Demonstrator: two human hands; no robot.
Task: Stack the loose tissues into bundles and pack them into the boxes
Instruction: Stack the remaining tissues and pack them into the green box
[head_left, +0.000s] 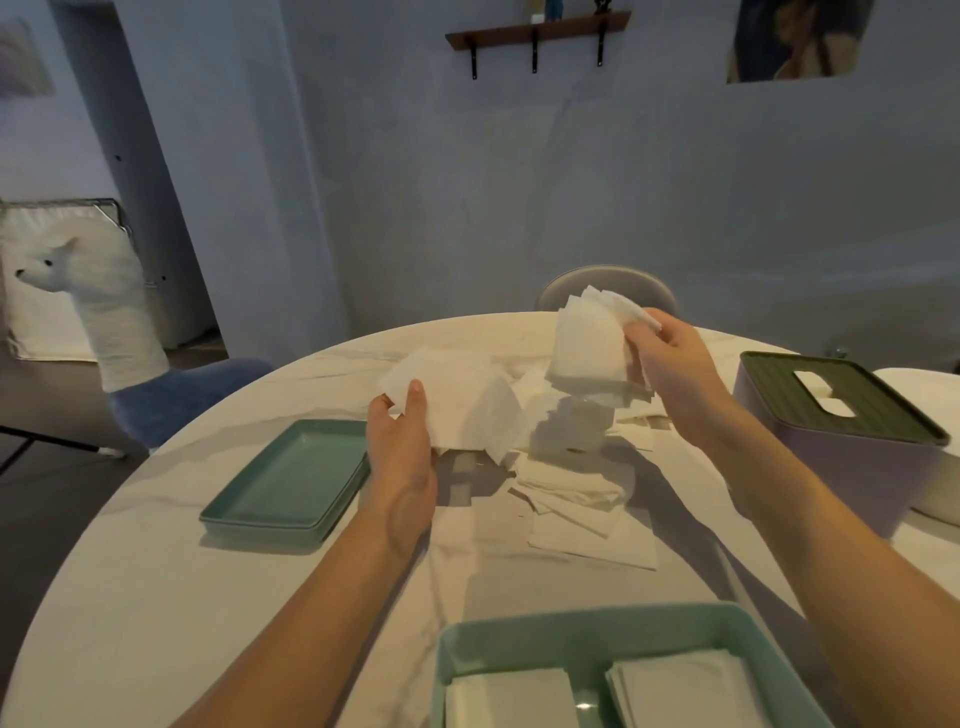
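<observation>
My left hand (400, 441) grips a loose bunch of white tissues (457, 405) above the middle of the table. Raised to its right, my right hand (670, 358) pinches a fanned bundle of tissues (587, 343). More loose tissues (576, 488) lie spread on the table between and below my hands. At the near edge stands a green open box (587, 631) with two tissue stacks inside, one on the left (509, 696) and one on the right (691, 691).
A green lid (291, 478) lies flat left of my left hand. A lilac tissue box with a dark slotted lid (841, 410) stands at the right. The round table (156, 597) has a chair back (608, 286) behind it and an alpaca-shaped seat (119, 332) to the left.
</observation>
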